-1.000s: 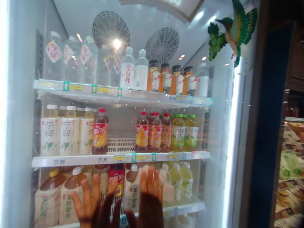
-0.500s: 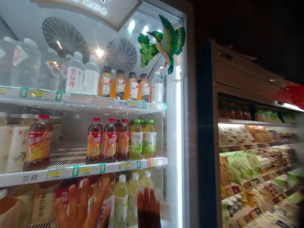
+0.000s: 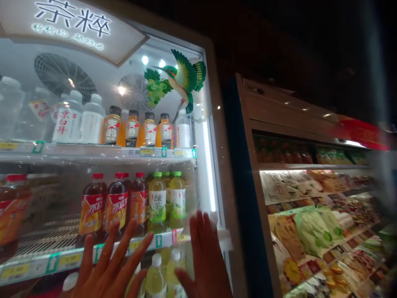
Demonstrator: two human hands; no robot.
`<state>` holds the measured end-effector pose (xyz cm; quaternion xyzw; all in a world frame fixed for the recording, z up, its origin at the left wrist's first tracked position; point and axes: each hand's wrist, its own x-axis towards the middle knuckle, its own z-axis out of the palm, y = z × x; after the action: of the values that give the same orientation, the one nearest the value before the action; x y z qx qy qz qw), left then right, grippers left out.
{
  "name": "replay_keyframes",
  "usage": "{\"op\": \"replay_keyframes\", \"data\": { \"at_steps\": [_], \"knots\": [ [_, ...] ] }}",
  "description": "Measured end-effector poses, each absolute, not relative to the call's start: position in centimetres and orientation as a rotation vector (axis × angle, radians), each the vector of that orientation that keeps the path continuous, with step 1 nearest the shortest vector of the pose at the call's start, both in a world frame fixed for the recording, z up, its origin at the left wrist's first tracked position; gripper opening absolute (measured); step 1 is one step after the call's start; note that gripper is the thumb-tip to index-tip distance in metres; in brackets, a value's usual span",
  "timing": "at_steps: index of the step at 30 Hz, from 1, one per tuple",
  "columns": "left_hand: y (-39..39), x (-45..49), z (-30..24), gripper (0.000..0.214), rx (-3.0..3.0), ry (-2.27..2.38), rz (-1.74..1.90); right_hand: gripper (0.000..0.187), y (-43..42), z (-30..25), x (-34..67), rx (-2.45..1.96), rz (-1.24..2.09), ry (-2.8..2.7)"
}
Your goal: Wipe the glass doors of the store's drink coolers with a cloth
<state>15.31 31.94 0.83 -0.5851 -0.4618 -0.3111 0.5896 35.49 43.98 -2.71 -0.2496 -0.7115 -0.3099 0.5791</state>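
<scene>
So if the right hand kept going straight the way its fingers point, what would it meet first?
The right hand points up along the cooler's glass door. Sliding straight on, it would likely pass in front of the white light strip, then meet the bird decoration. Depth is hard to judge.

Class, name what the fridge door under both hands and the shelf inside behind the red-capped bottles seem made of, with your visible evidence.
Fridge door: probably clear glass; bottles show through, and glints spot it. Shelf: seemingly white-coated wire; thin parallel bars show behind the red-capped bottles.
</scene>
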Motion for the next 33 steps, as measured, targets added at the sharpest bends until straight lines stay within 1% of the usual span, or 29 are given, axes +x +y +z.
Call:
{"op": "replay_keyframes", "data": {
  "at_steps": [2,3,5,7,9,14,16,20,22,26,28,31,33],
  "knots": [
    [31.7,15.4,1.3,0.065,-1.363,-1.066,-0.737,0.088,43.8,-0.1,36.2,-0.572,-0.702,-1.667],
    [31.6,15.3,1.5,0.066,-1.362,-1.058,-0.74,0.09,43.8,0.3,36.3,-0.574,-0.704,-1.669],
    [31.2,14.8,1.8,0.066,-1.359,-1.051,-0.719,0.094,44.0,-0.6,35.8,-0.52,-0.793,-1.649],
    [30.8,13.9,2.1,0.065,-1.356,-1.045,-0.693,0.094,44.2,-2.1,34.7,-0.41,-0.956,-1.606],
    [30.2,13.1,2.5,0.063,-1.355,-1.03,-0.678,0.092,44.0,-1.8,33.8,-0.354,-1.027,-1.597],
    [28.4,11.3,3.8,0.068,-1.358,-1.074,-0.749,0.091,41.8,5.1,32.2,-0.46,-0.779,-1.67],
    [27.8,10.2,3.7,0.067,-1.346,-1.107,-0.767,0.094,40.9,5.0,31.0,-0.445,-0.775,-1.664],
    [26.3,7.6,3.5,0.064,-1.342,-1.127,-0.746,0.091,39.6,1.4,27.6,-0.285,-0.971,-1.655],
    [25.4,6.3,4.1,0.064,-1.347,-1.117,-0.725,0.091,38.8,2.6,26.2,-0.274,-0.959,-1.677],
    [23.6,3.8,5.5,0.063,-1.31,-1.14,-0.702,0.093,36.5,8.2,23.7,-0.371,-0.808,-1.698],
    [22.6,2.3,5.8,0.062,-1.294,-1.149,-0.693,0.093,35.4,8.3,22.1,-0.341,-0.837,-1.707],
    [20.6,-0.5,5.9,0.062,-1.273,-1.159,-0.646,0.082,34.2,6.1,19.4,-0.142,-1.034,-1.746],
    [19.2,-2.4,6.2,0.061,-1.243,-1.175,-0.585,0.082,33.6,6.7,17.6,-0.036,-1.089,-1.775]
  ]
}}
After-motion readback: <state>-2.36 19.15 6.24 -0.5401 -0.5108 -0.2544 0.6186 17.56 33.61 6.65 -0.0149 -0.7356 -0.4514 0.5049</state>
